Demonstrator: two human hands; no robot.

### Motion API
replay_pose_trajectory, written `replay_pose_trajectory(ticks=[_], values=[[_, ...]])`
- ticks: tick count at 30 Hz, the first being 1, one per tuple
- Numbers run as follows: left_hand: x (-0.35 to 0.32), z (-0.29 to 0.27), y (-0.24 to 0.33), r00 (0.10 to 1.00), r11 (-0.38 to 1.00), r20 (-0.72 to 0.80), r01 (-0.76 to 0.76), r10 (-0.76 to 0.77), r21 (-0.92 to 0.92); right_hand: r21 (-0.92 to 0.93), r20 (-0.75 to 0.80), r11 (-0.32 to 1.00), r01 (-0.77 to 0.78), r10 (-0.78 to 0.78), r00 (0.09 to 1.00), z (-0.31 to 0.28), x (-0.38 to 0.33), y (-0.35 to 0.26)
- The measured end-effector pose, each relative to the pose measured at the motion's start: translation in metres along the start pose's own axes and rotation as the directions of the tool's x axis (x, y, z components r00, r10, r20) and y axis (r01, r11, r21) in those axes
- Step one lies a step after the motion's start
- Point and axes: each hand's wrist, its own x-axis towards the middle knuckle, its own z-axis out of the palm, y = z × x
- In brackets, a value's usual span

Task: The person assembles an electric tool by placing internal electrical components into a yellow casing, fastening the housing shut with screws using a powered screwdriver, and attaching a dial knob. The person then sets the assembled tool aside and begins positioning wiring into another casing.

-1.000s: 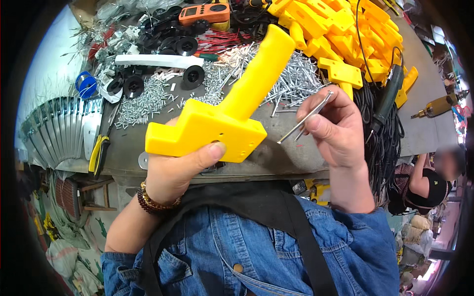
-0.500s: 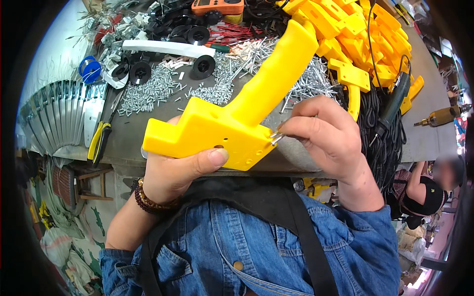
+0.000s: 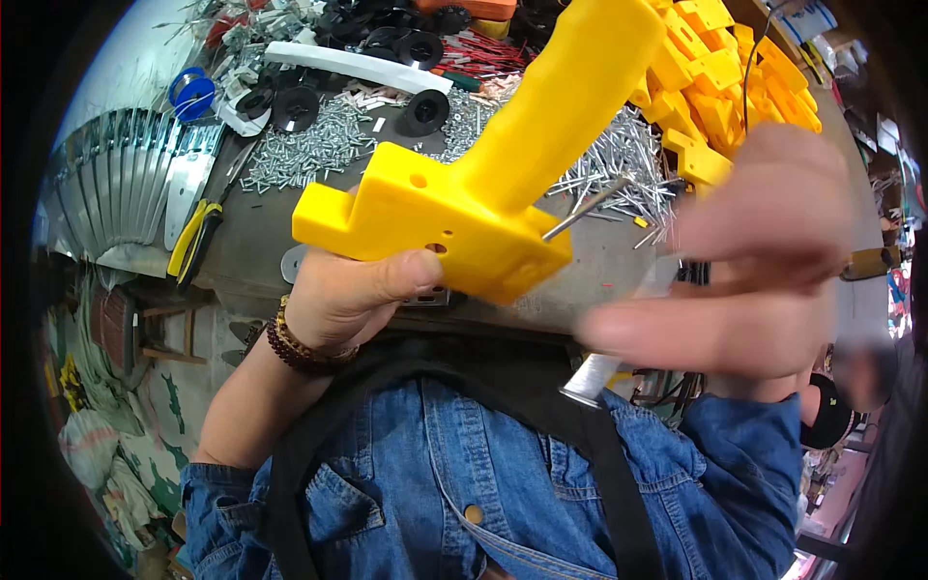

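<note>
My left hand (image 3: 353, 295) grips a yellow plastic handle housing (image 3: 425, 217), thumb over its lower face and fingers hidden behind. The long grip of the housing points up and to the right. A thin metal screw (image 3: 585, 210) sticks out of the housing's right end at a slant. To the right, my right hand (image 3: 783, 217) is smeared by motion and apart from the housing. Its fingers are closed on a second long screw (image 3: 588, 377), whose flat head points down toward my apron; part of the shank is hidden behind a finger.
Piles of short screws (image 3: 314, 145) and long screws (image 3: 619, 155) lie on the bench. More yellow housings (image 3: 710, 72) are heaped at the back right. At the left are yellow-black pliers (image 3: 196, 242), fanned metal plates (image 3: 126, 184) and a blue wire spool (image 3: 191, 94).
My right hand has pulled back from the housing toward the right and nearer the camera, with one screw. Another screw stays standing in the housing. The housing has shifted slightly upward.
</note>
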Motion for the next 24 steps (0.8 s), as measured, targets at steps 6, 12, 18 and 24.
replay_pose_trajectory(ticks=[6, 12, 18, 24], values=[[0.007, 0.009, -0.006, 0.967, 0.779, 0.054, -0.232, 0.248, 0.582, 0.448, -0.116, 0.866, -0.224, 0.304, 0.946, 0.039, -0.019, -0.001], [0.011, 0.009, -0.005, 0.841, 0.372, 0.299, -0.482, 0.452, 0.793, 0.499, -0.197, 0.832, -0.244, 0.383, 0.902, 0.06, -0.029, -0.01], [0.012, 0.015, 0.001, 0.853, 0.357, 0.312, -0.47, 0.417, 0.808, 0.407, -0.039, 0.7, -0.587, 0.656, 0.754, 0.055, -0.022, -0.027], [0.012, 0.017, 0.013, 0.995, 0.859, 0.068, -0.093, 0.067, 0.503, -0.414, 0.146, 0.899, -0.145, 0.223, 0.964, 0.016, -0.007, -0.014]])
